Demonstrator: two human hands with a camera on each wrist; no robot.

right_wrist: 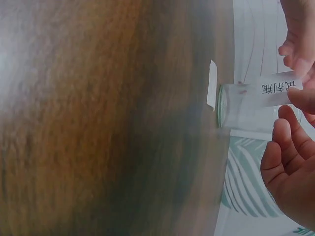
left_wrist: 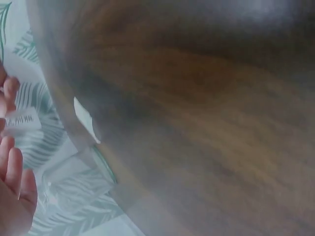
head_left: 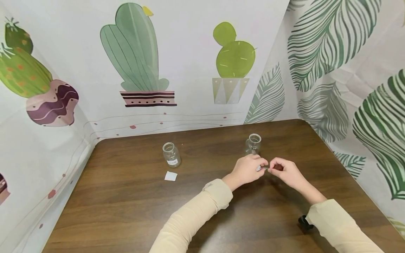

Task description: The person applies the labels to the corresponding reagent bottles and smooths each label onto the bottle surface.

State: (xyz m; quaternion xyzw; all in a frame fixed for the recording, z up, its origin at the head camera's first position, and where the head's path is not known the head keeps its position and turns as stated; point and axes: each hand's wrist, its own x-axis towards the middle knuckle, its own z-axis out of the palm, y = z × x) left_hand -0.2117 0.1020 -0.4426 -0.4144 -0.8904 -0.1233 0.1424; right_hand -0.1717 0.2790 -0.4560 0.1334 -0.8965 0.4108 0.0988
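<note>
Between both hands is a small white label point(right_wrist: 280, 89) with printed black characters. My left hand point(head_left: 248, 169) pinches one end of it, and the fingertips of my right hand point(head_left: 287, 172) pinch the other end. Just beyond the hands stands an open clear glass jar point(head_left: 254, 143), upright, its lower part partly hidden by the left hand in the head view. On the table before that jar lies a white paper slip point(right_wrist: 211, 84), seen in both wrist views but hidden by the hands in the head view.
A second open glass jar point(head_left: 171, 154), bearing a white label, stands toward the left of the brown wooden table point(head_left: 126, 211). In front of it lies a white paper square point(head_left: 171, 176). Patterned sheets hang behind the table. A black object point(head_left: 305, 223) shows under the right sleeve.
</note>
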